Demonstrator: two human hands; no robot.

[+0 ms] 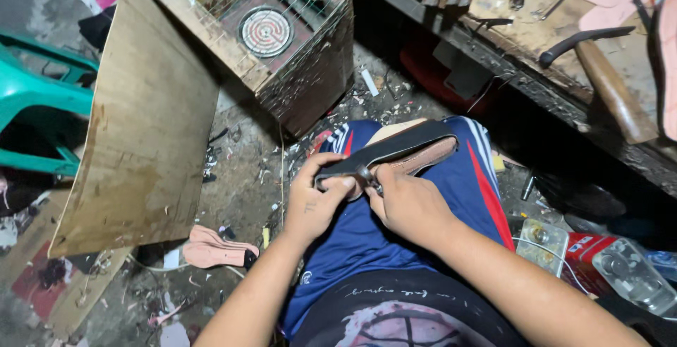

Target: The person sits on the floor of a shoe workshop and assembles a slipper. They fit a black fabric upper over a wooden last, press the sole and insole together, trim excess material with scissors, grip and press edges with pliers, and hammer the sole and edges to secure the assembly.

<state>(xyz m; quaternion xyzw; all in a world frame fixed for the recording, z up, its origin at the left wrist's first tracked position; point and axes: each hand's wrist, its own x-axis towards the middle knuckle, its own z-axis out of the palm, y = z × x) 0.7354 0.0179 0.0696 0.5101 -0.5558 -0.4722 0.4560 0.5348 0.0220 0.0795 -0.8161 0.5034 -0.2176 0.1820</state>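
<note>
A shoe upper on a last, black on top with a pinkish underside, lies across my lap on blue shorts. My left hand pinches its near end with thumb and fingers. My right hand grips a small metal tool pressed against the same end, right beside the left thumb. Whether it is pliers or a blade is hard to tell.
A wooden box with wire mesh and a round coil heater stands ahead. A plywood sheet leans at left beside a teal chair. A workbench with a hammer runs along the right. Scraps litter the floor; clear containers sit at right.
</note>
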